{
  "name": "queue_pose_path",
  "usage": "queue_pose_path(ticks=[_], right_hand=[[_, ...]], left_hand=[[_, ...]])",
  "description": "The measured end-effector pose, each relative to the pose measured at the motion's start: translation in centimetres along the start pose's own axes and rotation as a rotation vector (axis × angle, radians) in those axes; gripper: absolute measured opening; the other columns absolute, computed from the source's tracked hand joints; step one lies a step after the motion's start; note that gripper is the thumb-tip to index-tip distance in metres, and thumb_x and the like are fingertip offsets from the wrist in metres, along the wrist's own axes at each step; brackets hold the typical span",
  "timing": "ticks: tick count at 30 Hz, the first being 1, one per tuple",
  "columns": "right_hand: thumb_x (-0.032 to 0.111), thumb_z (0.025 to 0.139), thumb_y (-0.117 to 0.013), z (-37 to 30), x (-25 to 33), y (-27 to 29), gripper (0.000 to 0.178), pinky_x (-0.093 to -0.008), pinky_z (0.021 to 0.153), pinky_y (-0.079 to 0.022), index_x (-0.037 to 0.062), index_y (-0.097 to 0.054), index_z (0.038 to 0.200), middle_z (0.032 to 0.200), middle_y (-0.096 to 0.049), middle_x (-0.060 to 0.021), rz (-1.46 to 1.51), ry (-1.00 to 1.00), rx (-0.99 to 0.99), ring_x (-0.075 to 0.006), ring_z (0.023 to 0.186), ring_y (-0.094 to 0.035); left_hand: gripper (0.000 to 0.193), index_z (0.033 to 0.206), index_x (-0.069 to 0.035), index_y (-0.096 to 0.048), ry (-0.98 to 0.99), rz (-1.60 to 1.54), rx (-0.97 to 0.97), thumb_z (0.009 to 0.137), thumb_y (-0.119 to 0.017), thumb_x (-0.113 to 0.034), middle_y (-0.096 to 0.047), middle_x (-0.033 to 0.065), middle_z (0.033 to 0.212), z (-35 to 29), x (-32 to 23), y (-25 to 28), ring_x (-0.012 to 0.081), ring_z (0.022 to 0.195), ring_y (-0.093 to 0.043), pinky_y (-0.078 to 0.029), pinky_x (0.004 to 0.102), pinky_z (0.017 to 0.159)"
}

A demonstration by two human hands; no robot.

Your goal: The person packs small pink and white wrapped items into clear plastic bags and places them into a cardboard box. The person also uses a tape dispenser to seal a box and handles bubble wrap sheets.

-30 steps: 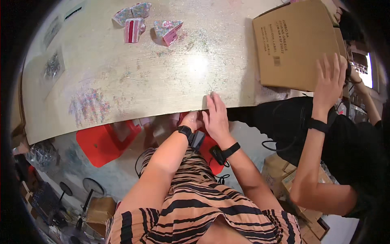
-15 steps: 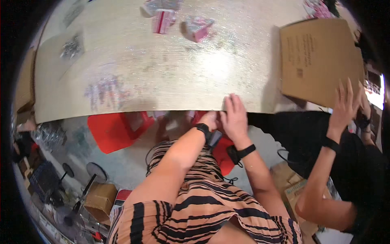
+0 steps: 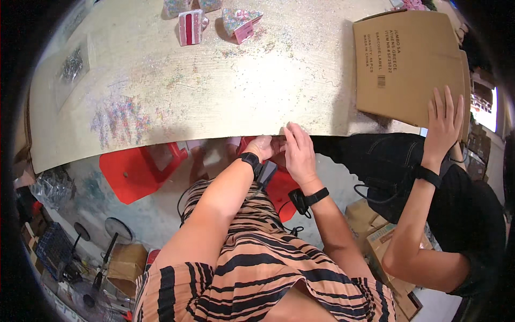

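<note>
My right hand (image 3: 299, 153) is at the near edge of the table (image 3: 214, 96). Its fingers are stretched out and their tips reach over the edge, with nothing visible in them. Just left of it, and close to touching, is my left hand (image 3: 262, 146); its fingers disappear beneath the table edge and behind the right hand, so their pose is hidden. Black straps with small devices circle both wrists. Toward the far side of the table stand a pink-and-white cake-slice ornament (image 3: 190, 28) and a second glittery slice (image 3: 241, 24).
A co-worker's hand (image 3: 444, 121) rests against a cardboard box (image 3: 410, 67) at the right. Colourful sprinkles (image 3: 120, 119) and a clear bag (image 3: 72, 68) lie on the left of the table. A red stool (image 3: 134, 172) stands below, with fans (image 3: 118, 231) and cartons on the floor.
The table and everything on it have shifted left and slightly up in the picture. Both my hands stay together at the table edge. The co-worker's hand remains on the box.
</note>
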State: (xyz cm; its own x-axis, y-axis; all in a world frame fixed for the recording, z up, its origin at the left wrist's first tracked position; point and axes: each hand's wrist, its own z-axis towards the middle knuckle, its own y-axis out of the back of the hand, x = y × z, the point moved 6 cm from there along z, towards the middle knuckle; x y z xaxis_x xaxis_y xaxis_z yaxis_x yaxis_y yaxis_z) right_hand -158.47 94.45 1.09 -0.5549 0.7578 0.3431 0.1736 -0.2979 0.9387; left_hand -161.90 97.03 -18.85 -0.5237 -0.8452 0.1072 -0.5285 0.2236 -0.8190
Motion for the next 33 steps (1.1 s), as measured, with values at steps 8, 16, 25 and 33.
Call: queue_pose_path(ticks=[8,16,25,33], right_hand=[[-0.003,0.074,-0.052,-3.2,0.7,-1.1,0.037,-0.0408,0.096,-0.037,0.0019,-0.054,0.111,0.116,-0.051,-0.0143,0.092,0.050,0.017,-0.0319,0.110,-0.048],[0.003,0.072,-0.060,-2.0,0.2,2.0,0.029,-0.0410,0.086,-0.039,0.0050,-0.057,0.101,0.104,-0.053,-0.0120,0.080,-0.018,-0.099,-0.0305,0.097,-0.050],[0.005,0.074,-0.059,-2.9,-1.4,4.2,0.025,-0.0381,0.071,-0.047,0.0070,-0.058,0.099,0.088,-0.056,-0.0127,0.209,-0.232,-0.278,-0.0316,0.079,-0.056],[0.015,0.078,-0.058,-0.3,0.9,4.7,0.015,-0.0402,0.070,-0.047,0.0065,-0.061,0.090,0.088,-0.060,-0.0133,0.213,-0.063,-0.225,-0.0309,0.084,-0.057]], left_hand=[[0.019,0.092,-0.011,-0.061,-0.005,0.246,-0.158,0.085,-0.057,-0.028,-0.062,0.0056,0.092,-2.5,-1.5,-1.9,0.0181,0.081,-0.059,-0.051,0.0332,0.072],[0.024,0.075,-0.005,-0.051,0.199,0.665,-0.186,0.091,-0.036,-0.013,-0.054,0.0072,0.066,-5.1,-1.2,1.0,0.0176,0.055,-0.049,-0.038,0.0261,0.049],[0.040,0.076,-0.003,-0.057,0.302,0.660,-0.187,0.094,-0.040,-0.034,-0.053,0.0082,0.060,-12.7,-4.7,-2.0,0.0189,0.050,-0.049,-0.038,0.0288,0.047],[0.036,0.077,-0.005,-0.054,0.105,0.492,-0.187,0.094,-0.038,-0.033,-0.051,0.0056,0.061,-15.2,-9.1,-6.8,0.0182,0.053,-0.047,-0.038,0.0284,0.048]])
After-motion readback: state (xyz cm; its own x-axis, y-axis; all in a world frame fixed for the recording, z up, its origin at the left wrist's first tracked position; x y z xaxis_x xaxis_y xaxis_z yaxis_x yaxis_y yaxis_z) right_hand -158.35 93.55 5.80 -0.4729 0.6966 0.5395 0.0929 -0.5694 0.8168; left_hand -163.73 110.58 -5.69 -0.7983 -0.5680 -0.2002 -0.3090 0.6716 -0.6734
